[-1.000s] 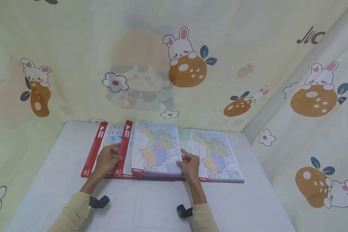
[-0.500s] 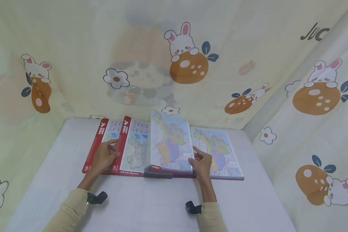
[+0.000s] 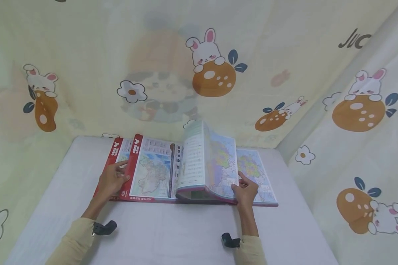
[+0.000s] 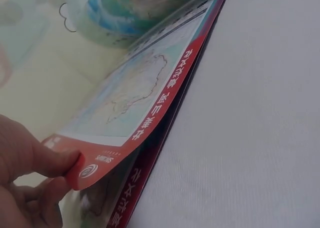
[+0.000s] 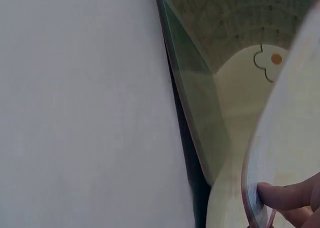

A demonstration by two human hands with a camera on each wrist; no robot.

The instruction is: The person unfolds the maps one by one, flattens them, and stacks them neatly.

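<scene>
A glossy map sheet (image 3: 154, 175) with a red left border lies partly open over a second, similar map sheet (image 3: 258, 171). My left hand (image 3: 112, 180) pinches the upper sheet's red border; in the left wrist view, the thumb presses on the lifted red corner (image 4: 90, 170). With thumb and fingers, my right hand (image 3: 247, 189) grips the right edge of the upper sheet's colored map panel (image 3: 221, 158). Between the hands, a text panel (image 3: 194, 158) bulges upward in a fold. In the right wrist view, the thumb lies on the curved panel edge (image 5: 255, 188).
Both sheets lie on a white-covered table (image 3: 172, 232), near its back edge. A pale curtain (image 3: 96, 55) printed with rabbits, oranges and flowers hangs behind and at both sides. Each sleeved wrist wears a small black camera (image 3: 105, 228).
My right hand has moved right with the map panel, and my left hand slightly left with the red border. The upper sheet has spread wider, and its raised text panel now shows.
</scene>
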